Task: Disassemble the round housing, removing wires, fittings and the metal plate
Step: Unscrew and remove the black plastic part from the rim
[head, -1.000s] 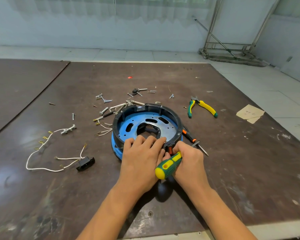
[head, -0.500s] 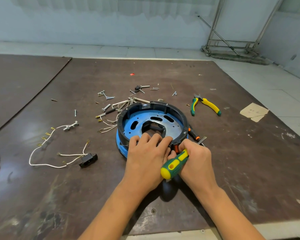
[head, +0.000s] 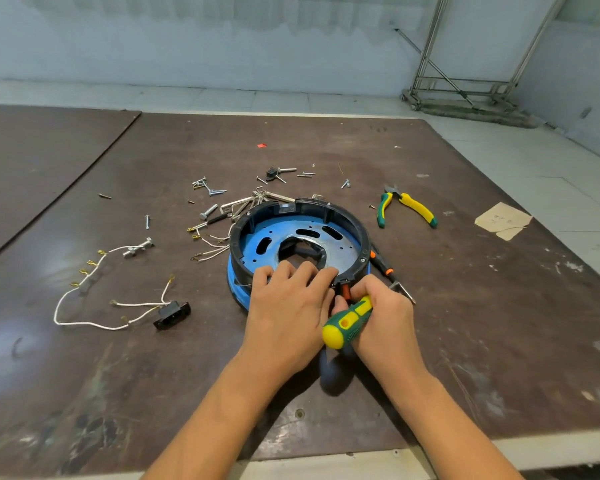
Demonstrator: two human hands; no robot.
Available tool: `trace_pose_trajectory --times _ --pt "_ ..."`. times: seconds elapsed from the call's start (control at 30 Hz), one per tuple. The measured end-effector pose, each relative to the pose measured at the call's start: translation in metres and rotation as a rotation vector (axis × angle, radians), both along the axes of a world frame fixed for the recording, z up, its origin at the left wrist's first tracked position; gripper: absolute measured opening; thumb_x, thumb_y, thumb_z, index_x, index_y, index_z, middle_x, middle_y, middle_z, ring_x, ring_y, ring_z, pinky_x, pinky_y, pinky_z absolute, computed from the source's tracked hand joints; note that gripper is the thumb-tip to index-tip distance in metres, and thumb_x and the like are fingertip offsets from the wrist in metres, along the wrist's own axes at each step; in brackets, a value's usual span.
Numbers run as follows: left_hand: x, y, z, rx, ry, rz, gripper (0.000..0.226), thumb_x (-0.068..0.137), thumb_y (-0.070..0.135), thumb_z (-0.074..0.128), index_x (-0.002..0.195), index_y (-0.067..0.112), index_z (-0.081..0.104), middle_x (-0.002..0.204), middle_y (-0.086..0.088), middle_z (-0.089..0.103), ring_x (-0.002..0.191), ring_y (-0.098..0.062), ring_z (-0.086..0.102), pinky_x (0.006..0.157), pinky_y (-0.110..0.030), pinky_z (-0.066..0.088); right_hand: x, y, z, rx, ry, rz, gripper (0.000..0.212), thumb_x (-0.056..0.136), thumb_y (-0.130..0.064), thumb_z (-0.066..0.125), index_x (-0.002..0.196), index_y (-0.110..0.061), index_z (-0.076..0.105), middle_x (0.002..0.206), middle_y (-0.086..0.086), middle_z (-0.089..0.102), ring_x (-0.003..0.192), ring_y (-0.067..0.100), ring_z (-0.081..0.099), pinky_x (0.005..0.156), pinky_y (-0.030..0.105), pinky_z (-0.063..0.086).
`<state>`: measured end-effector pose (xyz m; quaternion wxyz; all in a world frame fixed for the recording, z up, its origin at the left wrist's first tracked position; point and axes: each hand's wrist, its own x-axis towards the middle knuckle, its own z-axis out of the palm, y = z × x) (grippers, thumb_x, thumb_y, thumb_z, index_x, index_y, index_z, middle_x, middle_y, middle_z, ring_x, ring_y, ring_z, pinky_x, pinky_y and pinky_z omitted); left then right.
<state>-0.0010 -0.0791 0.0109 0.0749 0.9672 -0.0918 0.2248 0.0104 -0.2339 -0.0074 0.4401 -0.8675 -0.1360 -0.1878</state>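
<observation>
Both hands (head: 286, 306) (head: 383, 315) seemingly touch round housing's (head: 343, 216) near rim.

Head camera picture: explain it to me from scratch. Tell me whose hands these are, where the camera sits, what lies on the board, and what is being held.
There is no machine here. A person is working with two bare hands, and the one picture comes from a camera worn on the head, looking down.

On the brown table stands the round housing, a black ring around a blue plate. The left hand holds its near rim with bent fingers. The right hand grips a green-and-yellow screwdriver, whose tip is hidden at a small fitting on the rim.

Around the housing lie loose screws, white wires with a black socket, pliers, and a smaller screwdriver right beside it.
</observation>
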Motion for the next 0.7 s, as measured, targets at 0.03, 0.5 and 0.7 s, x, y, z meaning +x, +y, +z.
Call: trace_pose_trajectory --times 0.03,0.5,0.7 --pt "0.001 0.001 -0.001 0.003 -0.004 0.000 0.037 0.101 0.043 0.031 0.124 0.031 0.058 0.099 0.007 0.061 0.083 -0.020 0.049 0.078 -0.043 0.038 0.000 -0.001 0.001 -0.006 -0.024 0.006 0.023 0.089 -0.021 0.080 0.079 -0.017 0.060 0.060 -0.012 0.056 0.060 0.010 0.058 0.050 0.019 0.042" --pt "0.005 0.007 0.008 -0.053 0.047 -0.024 0.051 0.101 0.063 0.023 0.122 0.036 0.061 0.100 0.011 0.065 0.087 -0.017 0.056 0.080 -0.041 0.037 0.007 -0.023 0.029 0.388 -0.052 0.089 0.016 0.100 -0.040 0.059 0.096 -0.026 0.066 0.076 0.001 0.065 0.055 0.020 0.064 0.054 0.029 0.052" --pt "0.014 0.034 0.012 -0.141 0.086 -0.126 0.050 0.097 0.067 0.027 0.120 0.043 0.063 0.102 0.020 0.066 0.091 -0.006 0.055 0.083 -0.033 0.031 0.018 -0.054 0.048 0.803 0.024 0.218 0.047 0.100 -0.030 0.036 0.080 -0.004 0.070 0.081 0.022 0.071 0.051 0.036 0.060 0.057 0.033 0.051"
